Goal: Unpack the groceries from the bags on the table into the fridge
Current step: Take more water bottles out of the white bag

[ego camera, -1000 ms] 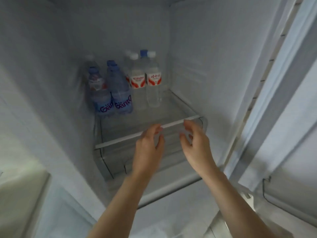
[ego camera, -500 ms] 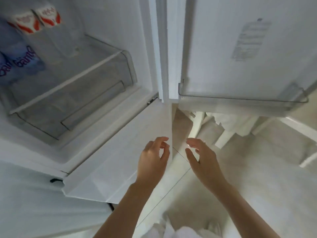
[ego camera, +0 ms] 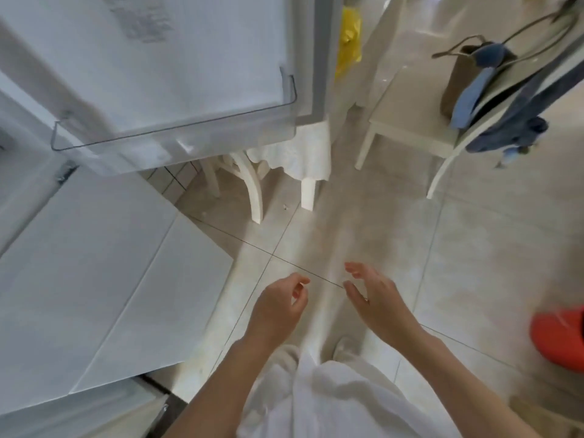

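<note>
Both hands hung empty over the tiled floor, a little apart from each other and in front of the person's white clothing. The left hand had its fingers loosely curled toward the thumb with nothing between them; the right hand was spread, fingers relaxed and slightly bent, palm turned inward. Neither touched anything, which suited a walk between the fridge and the table rather than any handling. The fridge door stood swung out at the upper left, its clear door shelf holding nothing that could be made out, presumably left ajar so that a loaded pair of hands would not need to pull it again. Below it lay the white front of the lower compartment. The groceries themselves were not clearly in view: beyond the door's edge only a table leg, the drooping hem of a white tablecloth and a blurred yellow bag showed, the last possibly one of the bags to be emptied, though that could not be told. A white chair to the right carried a brown tote bag and blue garments, and something orange-red sat on the floor at the right edge. The next step looked to be reaching the table for another item.
</note>
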`<state>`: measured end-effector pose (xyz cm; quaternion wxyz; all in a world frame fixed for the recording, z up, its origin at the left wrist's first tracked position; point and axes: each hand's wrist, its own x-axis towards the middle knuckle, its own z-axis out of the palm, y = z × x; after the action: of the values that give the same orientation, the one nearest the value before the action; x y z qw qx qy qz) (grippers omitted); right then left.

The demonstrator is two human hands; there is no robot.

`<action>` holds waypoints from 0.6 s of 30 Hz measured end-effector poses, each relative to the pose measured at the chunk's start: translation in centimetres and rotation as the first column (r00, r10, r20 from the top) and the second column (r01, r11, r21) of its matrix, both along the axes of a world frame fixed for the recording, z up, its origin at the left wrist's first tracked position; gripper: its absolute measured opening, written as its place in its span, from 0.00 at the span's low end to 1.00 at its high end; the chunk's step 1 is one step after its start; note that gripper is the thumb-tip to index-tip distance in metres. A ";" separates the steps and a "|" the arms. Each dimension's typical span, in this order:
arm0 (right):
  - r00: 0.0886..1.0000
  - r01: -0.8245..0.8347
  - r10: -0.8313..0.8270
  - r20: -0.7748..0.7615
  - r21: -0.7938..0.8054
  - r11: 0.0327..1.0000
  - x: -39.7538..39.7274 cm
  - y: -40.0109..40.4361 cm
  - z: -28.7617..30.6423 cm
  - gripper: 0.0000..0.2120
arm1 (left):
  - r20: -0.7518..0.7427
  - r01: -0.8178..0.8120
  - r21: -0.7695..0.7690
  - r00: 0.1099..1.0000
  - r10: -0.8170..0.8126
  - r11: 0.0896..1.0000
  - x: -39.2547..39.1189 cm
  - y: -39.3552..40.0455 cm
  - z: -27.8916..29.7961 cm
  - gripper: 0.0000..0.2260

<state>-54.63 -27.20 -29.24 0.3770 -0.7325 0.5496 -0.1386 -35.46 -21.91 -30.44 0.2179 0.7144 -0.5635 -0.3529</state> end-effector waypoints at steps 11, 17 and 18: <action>0.973 0.231 -0.231 -0.008 0.030 0.972 -13.9 -7.2 -1.5 0.14 | 0.036 0.119 0.029 0.992 -0.120 0.992 -11.4 -10.5 -0.7 0.07; 0.955 0.296 -0.297 0.003 0.040 0.954 -15.4 -14.2 -2.3 0.14 | 0.073 0.059 0.008 0.996 -0.059 0.998 -11.5 -18.5 -1.3 0.06; 0.954 0.299 -0.299 0.004 0.037 0.954 -15.4 -15.8 -2.3 0.14 | 0.080 0.052 0.009 0.995 -0.052 0.999 -11.5 -20.1 -1.5 0.06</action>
<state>-70.04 -42.99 -31.52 0.3674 -0.6334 0.6547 -0.1877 -46.92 -41.98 -31.99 0.1834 0.7139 -0.5890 -0.3313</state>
